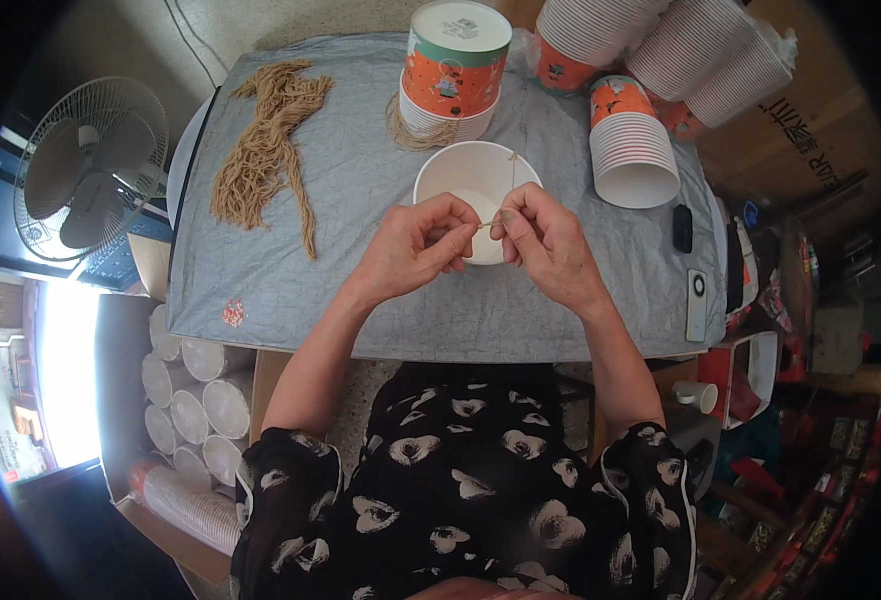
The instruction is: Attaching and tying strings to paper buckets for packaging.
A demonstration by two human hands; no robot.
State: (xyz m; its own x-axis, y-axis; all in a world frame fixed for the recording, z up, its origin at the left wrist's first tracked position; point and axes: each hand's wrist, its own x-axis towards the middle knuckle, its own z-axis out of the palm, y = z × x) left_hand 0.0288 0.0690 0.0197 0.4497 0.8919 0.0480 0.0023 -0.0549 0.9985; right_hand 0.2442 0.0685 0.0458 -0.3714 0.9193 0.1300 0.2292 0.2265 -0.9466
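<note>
Thin tan string [489,224] pinched betw. thumb and forefinger of both hands, taut across the short gap. Left hand [413,248] and right hand [546,243] both clenched on it, just above the open white paper cup [476,180] at table centre; a strand runs up over cup's far rim. Table [361,290] covered w/ wrinkled grey sheet. Bundle of tan cords [266,150] lies to the left, apart. Upturned orange-and-white cup stack [454,70] behind; a second stack [633,145] lies at right (more stacks beyond). Dark remote [683,228] near right edge. Fan [86,170] on floor left; stacked cups in box [191,420] below.
</note>
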